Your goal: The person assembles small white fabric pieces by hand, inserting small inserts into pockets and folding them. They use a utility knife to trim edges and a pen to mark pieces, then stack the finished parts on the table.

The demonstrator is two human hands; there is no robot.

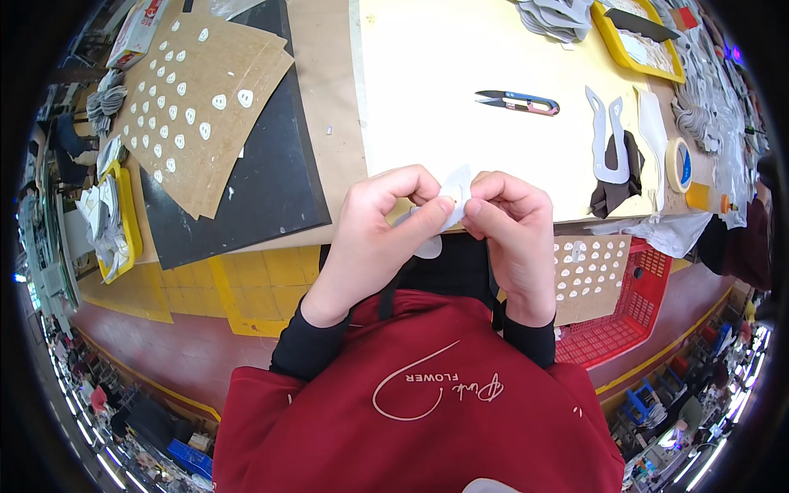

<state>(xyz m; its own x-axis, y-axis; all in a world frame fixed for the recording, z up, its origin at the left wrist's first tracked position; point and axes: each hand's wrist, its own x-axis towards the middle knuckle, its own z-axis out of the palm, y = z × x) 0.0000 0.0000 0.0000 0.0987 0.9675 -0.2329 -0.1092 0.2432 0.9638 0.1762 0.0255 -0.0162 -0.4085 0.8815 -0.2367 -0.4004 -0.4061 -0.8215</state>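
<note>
Between my two hands, just past the table's front edge, is a small pale grey-white cut piece (457, 182). My left hand (389, 215) pinches it between thumb and forefinger from the left. On its other side, my right hand (516, 223) has thumb and forefinger closed on the piece's edge. A rounded part of a pale piece (430, 247) hangs below my left fingers; whether it belongs to the same piece is hidden. Farther off on the pale yellow table sheet (427, 90) lies a pair of thread snips (518, 103), pointing left.
Brown cardboard (226, 70) with several small white pieces rests over a black mat (271, 177) at left. Grey U-shaped pieces (608, 160), a tape roll (679, 165) and a yellow tray (610, 41) are at right. A red basket (649, 287) stands below the table edge.
</note>
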